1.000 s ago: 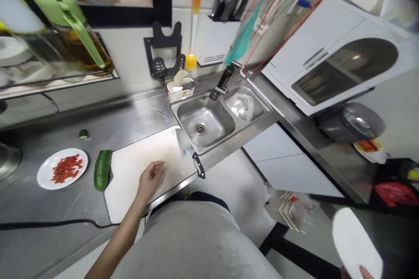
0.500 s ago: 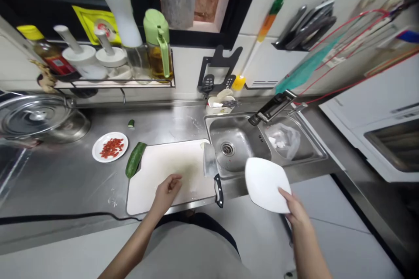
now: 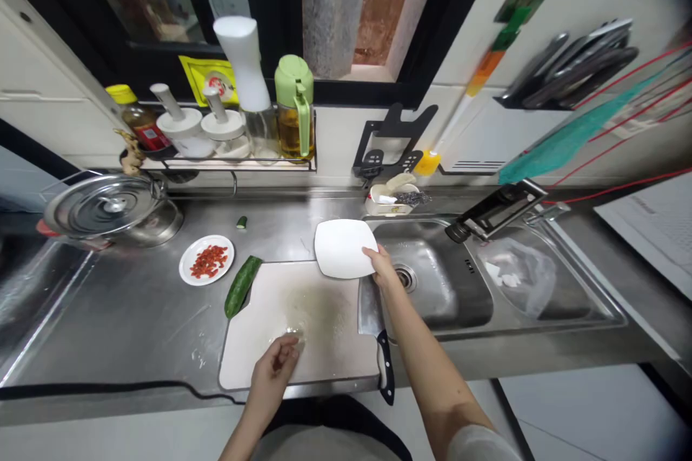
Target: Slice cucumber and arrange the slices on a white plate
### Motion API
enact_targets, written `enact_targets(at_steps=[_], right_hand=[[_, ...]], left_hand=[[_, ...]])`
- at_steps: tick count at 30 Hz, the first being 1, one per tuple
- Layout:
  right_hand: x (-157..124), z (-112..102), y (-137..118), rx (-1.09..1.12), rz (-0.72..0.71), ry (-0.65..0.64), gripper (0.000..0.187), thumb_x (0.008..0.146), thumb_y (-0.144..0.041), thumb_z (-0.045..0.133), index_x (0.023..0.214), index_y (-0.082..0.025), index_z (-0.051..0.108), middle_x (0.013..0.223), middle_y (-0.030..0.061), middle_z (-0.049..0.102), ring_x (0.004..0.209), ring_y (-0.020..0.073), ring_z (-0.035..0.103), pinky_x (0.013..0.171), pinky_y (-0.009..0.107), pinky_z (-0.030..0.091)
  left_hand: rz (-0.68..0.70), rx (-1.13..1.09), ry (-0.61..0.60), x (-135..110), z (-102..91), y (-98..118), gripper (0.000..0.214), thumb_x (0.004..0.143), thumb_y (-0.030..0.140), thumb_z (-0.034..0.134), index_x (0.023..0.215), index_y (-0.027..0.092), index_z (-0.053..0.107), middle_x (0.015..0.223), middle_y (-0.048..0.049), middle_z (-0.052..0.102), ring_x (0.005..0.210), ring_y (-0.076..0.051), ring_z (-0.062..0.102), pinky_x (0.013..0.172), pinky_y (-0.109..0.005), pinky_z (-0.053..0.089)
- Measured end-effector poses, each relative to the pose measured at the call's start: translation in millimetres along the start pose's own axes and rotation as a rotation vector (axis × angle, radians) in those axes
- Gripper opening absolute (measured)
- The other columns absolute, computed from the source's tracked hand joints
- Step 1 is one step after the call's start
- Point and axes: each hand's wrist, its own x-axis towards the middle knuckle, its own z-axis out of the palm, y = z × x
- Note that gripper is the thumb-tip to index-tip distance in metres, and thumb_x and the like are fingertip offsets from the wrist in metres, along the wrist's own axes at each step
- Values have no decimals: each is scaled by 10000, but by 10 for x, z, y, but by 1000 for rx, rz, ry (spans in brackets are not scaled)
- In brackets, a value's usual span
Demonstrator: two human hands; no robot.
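Note:
My right hand (image 3: pixel 383 268) grips the edge of a white square plate (image 3: pixel 344 248), holding it over the far right corner of the white cutting board (image 3: pixel 259 335), beside the sink. My left hand (image 3: pixel 275 369) rests on the near edge of the board with its fingers curled; whether they hold anything I cannot make out. A cleaver (image 3: pixel 373 324) with a black handle lies along the board's right edge. A green cucumber (image 3: pixel 241 284) lies at the board's left edge.
A small plate of red chopped chili (image 3: pixel 206 260) sits left of the cucumber, a cucumber end (image 3: pixel 241 222) behind it. A lidded steel pot (image 3: pixel 111 206) stands far left. The double sink (image 3: pixel 448 288) holds a plastic bag (image 3: pixel 516 275). Bottles line the shelf (image 3: pixel 232 162).
My right hand has brought the white plate from low on the right up over the counter to the board's far corner. My left hand slid toward the board's near edge. The view swung left.

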Motion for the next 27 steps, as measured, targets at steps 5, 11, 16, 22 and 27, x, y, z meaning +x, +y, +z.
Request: enact_targets(at_steps=[5, 11, 16, 22, 27], right_hand=[[215, 451, -19, -61, -30, -12, 400, 685, -175, 631, 1083, -152, 598, 856, 45, 737, 711, 180, 680, 615, 248, 541], [290, 685, 20, -110, -69, -3, 411, 708, -177, 598, 1117, -137, 594, 856, 46, 735, 726, 171, 680, 631, 235, 539], [311, 772, 53, -169, -84, 10, 413, 732, -198, 585, 1139, -127, 589, 904, 65, 734, 720, 169, 682, 632, 233, 542], [352, 848, 72, -319, -101, 26, 477, 753, -216, 558, 1216, -103, 550, 996, 93, 722, 786, 172, 684, 653, 228, 540], [359, 823, 59, -544, -154, 61, 506, 762, -298, 562, 1221, -83, 555, 1080, 132, 692, 937, 209, 656, 779, 254, 520]], left_hand=[[-68, -23, 1, 12, -80, -90, 522, 661, 623, 683, 915, 167, 682, 735, -35, 631, 710, -156, 581, 708, -251, 498], [-74, -82, -20, 81, -95, -219, 544, 631, 639, 704, 894, 163, 702, 662, -27, 616, 662, -151, 585, 657, -236, 505], [-56, -106, 43, 74, -59, -212, 522, 640, 631, 704, 888, 171, 698, 772, -51, 665, 750, -161, 616, 733, -242, 509], [-52, -84, 84, 35, -33, -97, 481, 702, 611, 663, 896, 171, 684, 763, -42, 642, 733, -151, 586, 695, -238, 485], [-54, -88, 89, 41, -34, -19, 479, 706, 614, 652, 884, 170, 669, 663, -5, 554, 639, -127, 503, 618, -225, 431]])
